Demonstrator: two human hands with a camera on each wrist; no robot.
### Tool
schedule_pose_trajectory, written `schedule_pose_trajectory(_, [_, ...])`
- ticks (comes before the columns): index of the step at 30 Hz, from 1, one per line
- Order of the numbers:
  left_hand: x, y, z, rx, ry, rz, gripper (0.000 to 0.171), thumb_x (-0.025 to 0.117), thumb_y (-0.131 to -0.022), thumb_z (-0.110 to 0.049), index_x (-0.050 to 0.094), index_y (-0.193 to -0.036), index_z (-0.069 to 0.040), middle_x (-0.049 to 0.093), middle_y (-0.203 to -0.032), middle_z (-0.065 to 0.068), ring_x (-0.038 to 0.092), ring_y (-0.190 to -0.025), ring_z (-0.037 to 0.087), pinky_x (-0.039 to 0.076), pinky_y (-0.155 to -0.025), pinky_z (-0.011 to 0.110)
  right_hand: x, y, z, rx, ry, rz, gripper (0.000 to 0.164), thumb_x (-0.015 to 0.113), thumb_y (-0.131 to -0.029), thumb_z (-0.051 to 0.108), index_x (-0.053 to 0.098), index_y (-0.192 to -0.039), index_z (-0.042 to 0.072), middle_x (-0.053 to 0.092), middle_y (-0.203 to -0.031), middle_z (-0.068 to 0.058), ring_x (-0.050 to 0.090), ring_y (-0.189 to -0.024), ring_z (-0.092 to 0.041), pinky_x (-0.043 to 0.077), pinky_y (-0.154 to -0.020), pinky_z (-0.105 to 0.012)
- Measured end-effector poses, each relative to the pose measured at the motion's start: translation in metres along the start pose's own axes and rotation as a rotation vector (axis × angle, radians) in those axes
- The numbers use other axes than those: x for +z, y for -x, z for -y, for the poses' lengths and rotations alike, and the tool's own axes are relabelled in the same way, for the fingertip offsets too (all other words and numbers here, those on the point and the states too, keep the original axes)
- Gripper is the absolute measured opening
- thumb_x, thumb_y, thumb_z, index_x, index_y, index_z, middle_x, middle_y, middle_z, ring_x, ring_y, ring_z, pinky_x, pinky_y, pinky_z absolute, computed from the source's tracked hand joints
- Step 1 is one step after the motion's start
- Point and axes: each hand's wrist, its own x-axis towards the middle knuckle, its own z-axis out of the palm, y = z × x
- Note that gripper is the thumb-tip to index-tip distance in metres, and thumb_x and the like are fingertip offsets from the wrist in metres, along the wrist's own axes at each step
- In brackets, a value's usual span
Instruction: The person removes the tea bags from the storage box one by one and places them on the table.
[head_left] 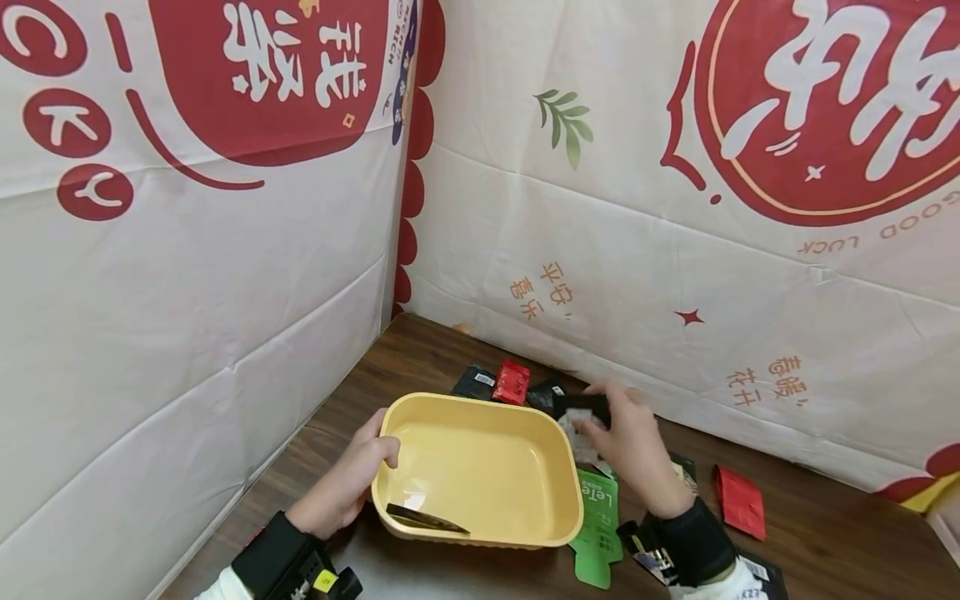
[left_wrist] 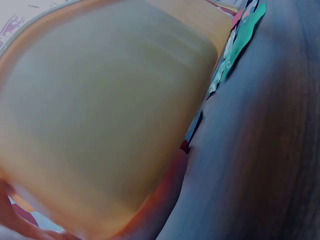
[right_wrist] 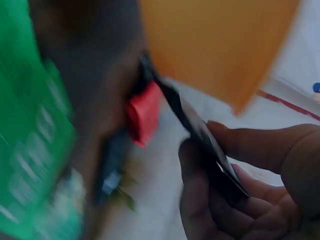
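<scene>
My left hand [head_left: 348,479] grips the left rim of a yellow plastic basin [head_left: 480,458], which is tilted so that its inside faces me. A thin dark packet [head_left: 423,518] lies inside, along the near wall. Beyond the basin's right side, my right hand [head_left: 633,450] pinches a small flat black packet [head_left: 588,406] above the table. In the right wrist view this packet [right_wrist: 192,125] stands edge-on between thumb and fingers, close to the basin [right_wrist: 215,45]. The basin's underside [left_wrist: 100,100] fills most of the left wrist view, lifted off the table on this side.
Behind the basin lie a red packet [head_left: 512,382] and dark packets [head_left: 474,382]. A green LeTe package [head_left: 598,525] lies right of it. Another red packet [head_left: 741,502] and a dark packet [head_left: 761,575] lie farther right. Printed cloth walls [head_left: 480,208] border the wooden table [head_left: 840,533].
</scene>
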Motion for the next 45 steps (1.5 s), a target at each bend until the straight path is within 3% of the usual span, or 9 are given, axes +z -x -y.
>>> schedule_pose_trajectory(6, [-0.006,0.001,-0.003,0.009,0.004,-0.013,0.067,0.039,-0.071,0.003,0.038,-0.137,-0.009,0.043,-0.13,0.021,0.052,-0.096,0.029,0.047,-0.068,0.035,0.04,0.014,-0.008,0.073,-0.139,0.221,0.03,0.073,-0.084,0.014,0.061,-0.112,0.008,0.067,-0.094,-0.005,0.052,-0.061,-0.008,0.043,-0.058,-0.026])
schedule_pose_trajectory(9, [-0.006,0.001,-0.003,0.01,0.004,-0.012,0.067,0.039,-0.072,0.003,0.038,-0.137,-0.009,0.043,-0.13,0.02,0.052,-0.095,0.029,0.046,-0.067,0.035,0.056,0.02,-0.012,0.002,-0.152,0.235,0.023,0.07,-0.087,0.014,0.063,-0.109,0.011,0.062,-0.081,0.006,0.055,-0.067,-0.004,0.043,-0.06,-0.025])
schedule_pose_trajectory(14, [-0.001,0.0,-0.004,0.016,-0.014,0.003,0.065,0.04,-0.072,0.003,0.04,-0.136,-0.009,0.043,-0.129,0.02,0.052,-0.096,0.029,0.046,-0.069,0.035,0.064,0.03,-0.017,-0.141,-0.091,0.143,0.017,0.064,-0.09,0.009,0.065,-0.105,0.018,0.056,-0.079,0.014,0.053,-0.073,-0.002,0.045,-0.065,-0.027])
schedule_pose_trajectory(20, [-0.001,-0.003,-0.007,0.02,-0.017,-0.008,0.065,0.04,-0.07,0.003,0.042,-0.134,-0.008,0.046,-0.127,0.02,0.055,-0.095,0.027,0.049,-0.069,0.036,0.038,0.019,-0.007,-0.036,-0.018,-0.001,0.016,0.072,-0.082,0.006,0.061,-0.093,0.012,0.054,-0.085,0.0,0.053,-0.078,-0.016,0.045,-0.066,-0.032])
schedule_pose_trajectory(24, [-0.005,-0.003,-0.008,0.011,-0.019,-0.029,0.067,0.04,-0.07,0.003,0.04,-0.136,-0.009,0.046,-0.127,0.02,0.056,-0.093,0.027,0.049,-0.068,0.036,0.015,0.002,0.017,-0.083,-0.019,-0.183,0.02,0.072,-0.083,0.006,0.06,-0.098,0.008,0.057,-0.092,-0.007,0.055,-0.082,-0.019,0.046,-0.07,-0.037])
schedule_pose_trajectory(27, [-0.008,-0.002,-0.007,0.003,-0.019,-0.041,0.068,0.04,-0.071,0.003,0.039,-0.137,-0.009,0.046,-0.127,0.021,0.056,-0.093,0.026,0.049,-0.067,0.036,0.009,-0.008,0.049,-0.161,-0.058,-0.2,0.024,0.072,-0.086,0.014,0.06,-0.106,0.009,0.057,-0.1,-0.007,0.054,-0.09,-0.019,0.046,-0.076,-0.039])
schedule_pose_trajectory(31, [-0.008,0.0,-0.003,-0.006,-0.014,-0.046,0.067,0.04,-0.071,0.003,0.039,-0.137,-0.009,0.045,-0.128,0.02,0.055,-0.093,0.027,0.048,-0.068,0.035,0.013,-0.013,0.096,-0.255,-0.118,0.012,0.038,0.069,-0.089,0.033,0.059,-0.117,0.01,0.058,-0.11,-0.005,0.055,-0.103,-0.021,0.047,-0.086,-0.04])
schedule_pose_trajectory(40, [-0.003,0.003,0.0,-0.002,-0.006,-0.025,0.064,0.04,-0.072,0.002,0.039,-0.136,-0.007,0.046,-0.127,0.021,0.057,-0.095,0.027,0.05,-0.07,0.035,0.042,-0.006,0.154,-0.331,-0.139,0.821,0.084,0.057,-0.081,0.07,0.041,-0.144,0.018,0.051,-0.138,0.002,0.05,-0.12,-0.008,0.044,-0.097,-0.031])
schedule_pose_trajectory(45, [0.0,0.002,-0.001,0.001,-0.028,-0.037,0.064,0.041,-0.073,0.002,0.041,-0.136,-0.009,0.045,-0.129,0.019,0.054,-0.1,0.029,0.049,-0.073,0.035,0.05,-0.005,0.163,-0.408,-0.124,0.936,0.083,0.062,-0.082,0.063,0.039,-0.147,0.017,0.061,-0.12,0.007,0.054,-0.104,-0.001,0.044,-0.087,-0.023])
